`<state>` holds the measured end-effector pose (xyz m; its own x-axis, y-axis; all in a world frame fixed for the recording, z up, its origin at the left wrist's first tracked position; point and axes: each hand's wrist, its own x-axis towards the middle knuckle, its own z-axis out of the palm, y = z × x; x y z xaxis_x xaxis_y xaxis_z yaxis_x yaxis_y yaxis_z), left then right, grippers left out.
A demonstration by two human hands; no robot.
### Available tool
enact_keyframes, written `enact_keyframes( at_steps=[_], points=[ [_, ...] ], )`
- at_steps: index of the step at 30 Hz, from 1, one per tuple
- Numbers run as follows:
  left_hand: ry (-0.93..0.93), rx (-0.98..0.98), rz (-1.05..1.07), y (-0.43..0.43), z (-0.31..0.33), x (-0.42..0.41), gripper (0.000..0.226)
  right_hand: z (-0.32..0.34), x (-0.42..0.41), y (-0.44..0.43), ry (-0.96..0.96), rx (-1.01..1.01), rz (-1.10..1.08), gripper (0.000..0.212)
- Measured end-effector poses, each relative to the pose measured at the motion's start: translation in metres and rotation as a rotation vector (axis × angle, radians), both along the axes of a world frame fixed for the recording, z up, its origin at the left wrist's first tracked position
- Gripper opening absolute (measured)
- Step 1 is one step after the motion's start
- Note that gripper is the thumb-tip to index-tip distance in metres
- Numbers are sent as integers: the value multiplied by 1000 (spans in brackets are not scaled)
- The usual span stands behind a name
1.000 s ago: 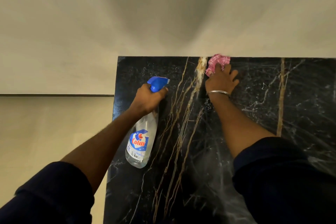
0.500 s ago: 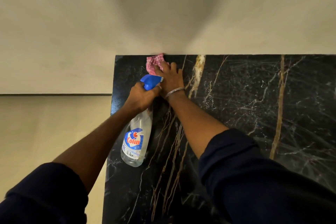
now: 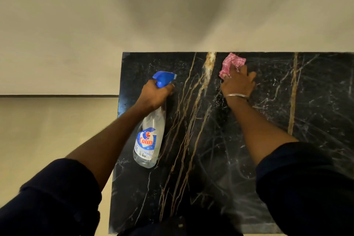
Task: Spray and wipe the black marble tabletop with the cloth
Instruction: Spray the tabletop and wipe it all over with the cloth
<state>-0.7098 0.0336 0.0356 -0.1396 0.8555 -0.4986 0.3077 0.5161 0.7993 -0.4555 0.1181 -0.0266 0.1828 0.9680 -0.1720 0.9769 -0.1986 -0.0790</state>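
Wiping step in hand. Right hand [image 3: 237, 82] presses pink cloth [image 3: 232, 63] flat at far edge of bench [image 3: 316, 120], fingers spread over it. Left hand [image 3: 156, 94] holds bottle [image 3: 149, 140], fingers wrapped round neck. Next likely: sweep cloth across unwiped marble, keeping pressure.

Plain beige wall [image 3: 76, 25] behind; a dark horizontal groove [image 3: 57, 96] crosses it.

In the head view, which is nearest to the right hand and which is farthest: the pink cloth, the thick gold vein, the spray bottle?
From the right hand:
1. Pink cloth, under its fingers at the tabletop's far edge.
2. Thick gold vein, just to its left.
3. Spray bottle, farther left, held in the left hand.
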Motion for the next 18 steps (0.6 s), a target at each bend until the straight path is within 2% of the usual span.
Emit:
enact_keyframes(
  at_steps=[2,5,10,14,18],
  points=[
    [-4,-1,2,-4,-1,0,23,6,-33,-9,36,-9,57,56],
    [-7,7,29,-10,0,-5,31,7,-93,-30,69,-9,274,59],
    [49,14,80,-17,4,-11,34,0,-154,-65,101,-10,484,46],
    [95,-3,29,-12,3,-14,40,-7,-128,-66,70,-3,553,61],
    [-5,-22,-12,-6,2,-11,40,-8,-62,-59,32,38,384,66]
  ],
)
